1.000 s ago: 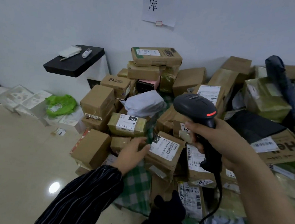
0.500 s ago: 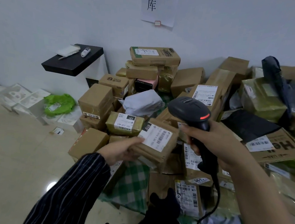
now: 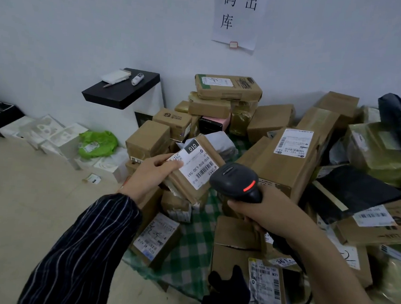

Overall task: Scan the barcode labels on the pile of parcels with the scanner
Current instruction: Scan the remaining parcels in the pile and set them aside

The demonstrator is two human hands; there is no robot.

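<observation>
The left grip (image 3: pixel 149 174) holds a tilted parcel (image 3: pixel 184 191), label (image 3: pixel 197 167) up; the right grip (image 3: pixel 266 212) holds the scanner (image 3: pixel 236 182), red light lit, seemingly beside that label.

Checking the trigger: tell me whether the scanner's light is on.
On: the scanner shows a glowing red bar on its head.

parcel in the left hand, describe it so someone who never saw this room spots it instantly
Find the heap of brown cardboard parcels against the white wall. At its front left, the left hand holds a small brown cardboard parcel before the black handheld scanner. Unlike its neighbours, it is off the heap, and its white label bears a black tab reading 010.
</observation>
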